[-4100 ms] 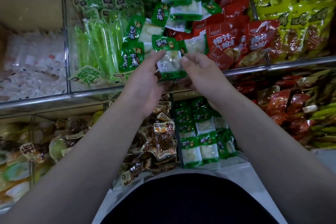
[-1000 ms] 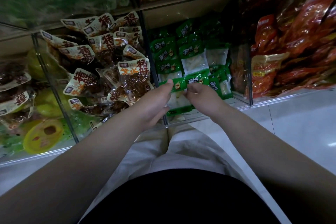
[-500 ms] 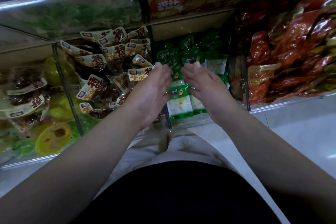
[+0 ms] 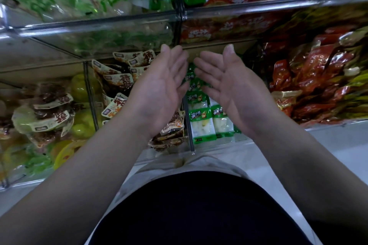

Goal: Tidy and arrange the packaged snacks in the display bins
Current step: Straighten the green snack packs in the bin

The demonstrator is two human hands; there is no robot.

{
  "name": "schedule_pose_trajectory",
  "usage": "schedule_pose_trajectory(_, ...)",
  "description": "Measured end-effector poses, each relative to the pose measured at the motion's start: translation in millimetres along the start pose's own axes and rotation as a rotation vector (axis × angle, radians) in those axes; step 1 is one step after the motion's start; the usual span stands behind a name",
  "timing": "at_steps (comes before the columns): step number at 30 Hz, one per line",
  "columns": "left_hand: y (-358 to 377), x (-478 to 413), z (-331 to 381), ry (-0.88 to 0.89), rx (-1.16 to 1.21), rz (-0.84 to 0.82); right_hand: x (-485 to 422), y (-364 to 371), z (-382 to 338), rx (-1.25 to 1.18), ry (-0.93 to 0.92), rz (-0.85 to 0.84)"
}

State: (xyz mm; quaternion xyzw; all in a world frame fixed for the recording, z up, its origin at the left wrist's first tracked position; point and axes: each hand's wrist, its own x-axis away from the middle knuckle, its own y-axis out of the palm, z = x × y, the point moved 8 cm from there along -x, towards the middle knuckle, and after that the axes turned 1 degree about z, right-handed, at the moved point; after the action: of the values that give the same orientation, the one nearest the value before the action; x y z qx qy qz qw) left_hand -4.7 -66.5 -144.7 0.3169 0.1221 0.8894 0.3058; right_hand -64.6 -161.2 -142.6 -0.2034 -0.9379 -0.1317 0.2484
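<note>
Green-and-white bamboo-shoot packets (image 4: 201,120) lie flat in the lower middle bin (image 4: 218,143), long axes running away from the person, just below the gap between the hands. Left hand (image 4: 159,89) and right hand (image 4: 233,87) hover palms up, fingers straight, empty. The right hand looks nearer; the left hangs over the brown snack packs (image 4: 119,77).

Mid-frame, the left hand (image 4: 159,89) and right hand (image 4: 229,85) hover empty, palms up, fingers straight, above green bamboo-shoot packets (image 4: 202,119) in the lower clear bin (image 4: 191,141). Red packets (image 4: 310,77) fill the right.
</note>
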Motion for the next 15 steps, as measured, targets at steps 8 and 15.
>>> schedule_pose_trajectory(8, -2.7, 15.6, 35.4, 0.113, 0.023, -0.026, 2.3, 20.2, -36.1, 0.021, -0.148, -0.066)
schedule_pose_trajectory(15, -9.6, 23.4, 65.6, 0.200, 0.023, -0.034, 3.7, 37.2, -62.2, 0.063, -0.242, -0.086)
